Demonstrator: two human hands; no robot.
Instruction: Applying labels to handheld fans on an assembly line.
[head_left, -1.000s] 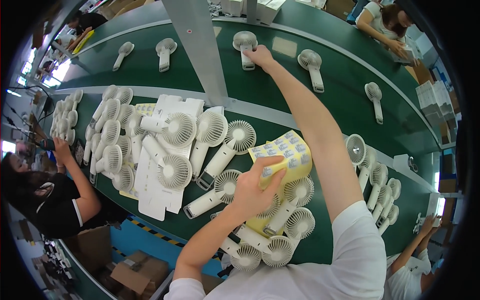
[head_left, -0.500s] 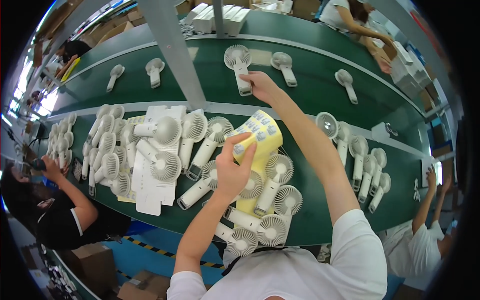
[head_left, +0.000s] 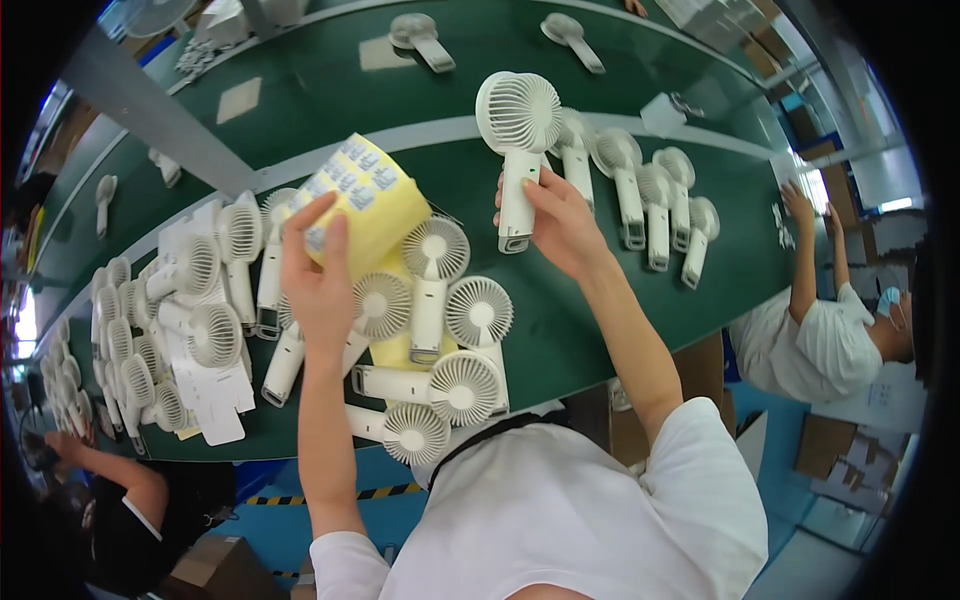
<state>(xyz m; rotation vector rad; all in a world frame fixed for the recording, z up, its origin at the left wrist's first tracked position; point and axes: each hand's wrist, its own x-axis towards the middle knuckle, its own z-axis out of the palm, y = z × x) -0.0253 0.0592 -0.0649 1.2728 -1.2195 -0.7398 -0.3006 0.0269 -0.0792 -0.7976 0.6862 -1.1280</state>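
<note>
Your left hand: fingers clamped on yellow label sheet, above lying fans | raised white fan: over the worktop, handle clamped by fingers of your right hand | step seems pairing them; next move probably calls for steady handle, one label freed

Smooth plastic fan, glossy paper label sheet

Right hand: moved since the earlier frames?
Yes, toward the person: the right hand was beyond the grey rail in both earlier pictures and now shows on its near side, gripping a white handheld fan.
</note>
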